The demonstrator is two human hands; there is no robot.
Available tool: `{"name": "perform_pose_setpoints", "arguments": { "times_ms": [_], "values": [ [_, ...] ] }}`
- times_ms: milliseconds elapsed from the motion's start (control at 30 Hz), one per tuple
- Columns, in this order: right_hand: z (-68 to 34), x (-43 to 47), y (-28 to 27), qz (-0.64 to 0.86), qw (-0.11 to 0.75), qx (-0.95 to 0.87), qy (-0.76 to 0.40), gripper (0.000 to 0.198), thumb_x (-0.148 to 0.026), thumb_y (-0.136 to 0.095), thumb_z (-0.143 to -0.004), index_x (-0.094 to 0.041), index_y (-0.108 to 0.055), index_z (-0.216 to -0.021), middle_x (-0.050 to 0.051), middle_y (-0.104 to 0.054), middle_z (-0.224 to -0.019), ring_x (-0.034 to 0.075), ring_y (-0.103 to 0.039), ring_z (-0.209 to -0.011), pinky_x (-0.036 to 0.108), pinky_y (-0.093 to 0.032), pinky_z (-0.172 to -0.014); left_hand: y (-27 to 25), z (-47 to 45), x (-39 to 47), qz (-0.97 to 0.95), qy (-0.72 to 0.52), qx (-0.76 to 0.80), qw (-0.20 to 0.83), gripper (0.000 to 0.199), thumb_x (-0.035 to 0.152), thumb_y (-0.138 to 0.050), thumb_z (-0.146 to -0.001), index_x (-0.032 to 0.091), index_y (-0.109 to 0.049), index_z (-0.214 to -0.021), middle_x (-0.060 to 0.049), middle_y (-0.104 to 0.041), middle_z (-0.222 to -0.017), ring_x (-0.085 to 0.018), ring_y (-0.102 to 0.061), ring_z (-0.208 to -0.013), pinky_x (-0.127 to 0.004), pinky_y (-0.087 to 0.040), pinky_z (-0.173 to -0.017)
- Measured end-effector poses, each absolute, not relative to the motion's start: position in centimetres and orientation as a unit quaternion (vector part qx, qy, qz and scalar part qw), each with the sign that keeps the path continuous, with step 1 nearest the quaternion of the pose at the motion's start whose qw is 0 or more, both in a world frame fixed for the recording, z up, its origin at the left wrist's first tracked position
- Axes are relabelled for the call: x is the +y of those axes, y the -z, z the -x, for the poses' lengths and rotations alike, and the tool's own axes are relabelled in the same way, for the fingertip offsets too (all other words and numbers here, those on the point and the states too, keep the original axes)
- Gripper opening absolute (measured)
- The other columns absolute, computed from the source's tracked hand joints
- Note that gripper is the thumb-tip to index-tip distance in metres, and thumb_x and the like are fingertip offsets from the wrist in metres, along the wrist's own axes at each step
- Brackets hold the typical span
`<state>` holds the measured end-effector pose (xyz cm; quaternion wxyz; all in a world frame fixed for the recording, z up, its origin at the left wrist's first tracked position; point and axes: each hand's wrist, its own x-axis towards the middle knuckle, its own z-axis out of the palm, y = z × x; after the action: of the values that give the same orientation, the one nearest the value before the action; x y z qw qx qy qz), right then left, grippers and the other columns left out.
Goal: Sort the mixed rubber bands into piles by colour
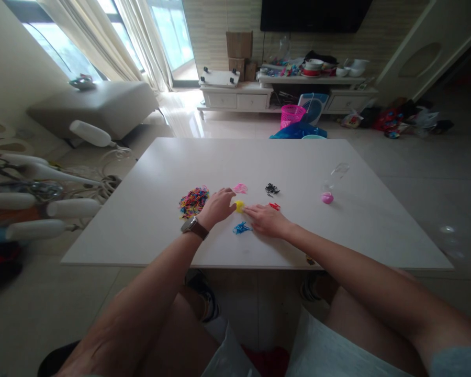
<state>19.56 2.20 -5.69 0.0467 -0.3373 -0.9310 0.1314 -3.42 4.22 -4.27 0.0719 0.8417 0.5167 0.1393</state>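
My left hand [216, 207], with a watch [190, 224] on its wrist, rests between a mixed-colour heap of small rubber bands [193, 202] and a small yellow pile of bands [239, 206]. Its thumb and fingers are apart beside the yellow pile. On the other side, my right hand [267, 220] lies low on the table, its fingers stretched out to the yellow pile's edge. Around the hands lie separate piles of pink bands [240, 188], black bands [272, 189], red bands [274, 207], partly behind my right hand, and blue bands [242, 228].
The white table [172, 162] spans the view. To the right lie a clear plastic container [340, 170] and a pink round object [327, 198]. A small dark item [310, 259] sits at the near edge. Beyond stand a pink basket [291, 115] and a TV cabinet [235, 99].
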Motion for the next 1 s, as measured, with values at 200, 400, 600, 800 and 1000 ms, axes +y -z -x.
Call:
{"name": "perform_pose_setpoints", "arguments": {
  "times_ms": [200,400,600,800,1000],
  "values": [
    [-19.9,1.3,4.6,0.330,0.062,-0.937,-0.092,0.046,-0.024,-0.056,-0.094,-0.017,-0.054,-0.140,0.012,-0.059,-0.143,0.028,-0.053,-0.130,0.044,-0.044,-0.108,3.7,1.1,6.5,-0.822,-0.091,0.558,0.076,0.036,0.022,-0.057,-0.088,0.015,-0.065,-0.122,-0.013,-0.063,-0.133,-0.026,-0.059,-0.124,-0.038,-0.044,-0.107],
    [-20.5,0.4,3.4,0.307,0.069,-0.945,-0.092,0.039,-0.025,-0.056,-0.094,-0.015,-0.059,-0.132,0.013,-0.060,-0.140,0.028,-0.054,-0.128,0.045,-0.044,-0.107,5.3,0.6,8.4,-0.816,-0.085,0.564,0.099,0.048,0.020,-0.055,-0.086,0.012,-0.059,-0.133,-0.015,-0.053,-0.150,-0.025,-0.049,-0.139,-0.037,-0.037,-0.116],
    [-21.1,0.1,2.5,0.310,0.072,-0.942,-0.105,0.035,-0.025,-0.056,-0.094,-0.016,-0.063,-0.128,0.013,-0.062,-0.138,0.028,-0.055,-0.127,0.045,-0.044,-0.106,5.1,2.2,9.2,-0.807,-0.138,0.563,0.109,0.041,0.018,-0.054,-0.086,0.010,-0.066,-0.124,-0.015,-0.066,-0.132,-0.025,-0.057,-0.130,-0.036,-0.040,-0.114],
    [-21.8,0.2,2.3,0.313,0.076,-0.940,-0.111,0.033,-0.025,-0.057,-0.093,-0.017,-0.065,-0.125,0.012,-0.063,-0.136,0.029,-0.057,-0.125,0.046,-0.046,-0.103,4.3,3.5,8.4,-0.809,-0.187,0.542,0.132,0.039,0.017,-0.055,-0.085,0.012,-0.069,-0.121,-0.013,-0.067,-0.129,-0.025,-0.062,-0.120,-0.037,-0.045,-0.110],
    [-21.5,0.2,2.3,0.302,0.074,-0.943,-0.121,0.028,-0.024,-0.057,-0.093,-0.016,-0.068,-0.118,0.013,-0.064,-0.134,0.029,-0.058,-0.122,0.045,-0.047,-0.102,5.1,2.8,8.1,-0.810,-0.189,0.536,0.148,0.040,0.013,-0.054,-0.082,0.010,-0.070,-0.118,-0.016,-0.067,-0.122,-0.025,-0.065,-0.112,-0.037,-0.048,-0.107]
  ]
}}
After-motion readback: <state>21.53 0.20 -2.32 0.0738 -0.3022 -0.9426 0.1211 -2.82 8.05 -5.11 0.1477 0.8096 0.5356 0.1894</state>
